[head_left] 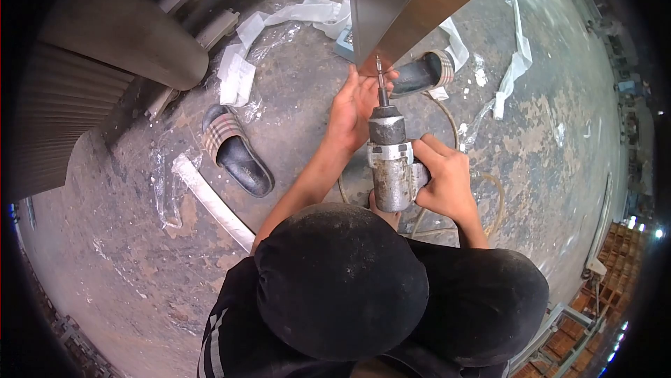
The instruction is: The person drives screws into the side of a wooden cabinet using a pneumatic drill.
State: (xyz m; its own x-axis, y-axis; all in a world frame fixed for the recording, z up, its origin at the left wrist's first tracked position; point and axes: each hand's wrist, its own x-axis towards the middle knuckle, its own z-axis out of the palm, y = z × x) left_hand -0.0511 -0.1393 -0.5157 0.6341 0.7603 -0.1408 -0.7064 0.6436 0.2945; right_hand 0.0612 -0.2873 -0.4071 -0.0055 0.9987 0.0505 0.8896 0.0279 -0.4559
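Note:
My right hand (447,179) is wrapped around the grip of a worn power drill (391,168), which looks like a screwdriver type. Its long bit points away from me, and the tip overlaps the lower end of a metal panel (395,0) in this view. My left hand (353,109) holds that panel's lower corner, thumb on the left side and fingertips showing on the right, behind the bit. The drill hides part of the left palm.
Slide sandals lie apart on the stained floor (300,91): one sandal (241,154) at left, another sandal (423,74) beside the panel. A small blue box (344,44) stands behind the panel. White strips (514,74) and a tan hose (500,203) lie around.

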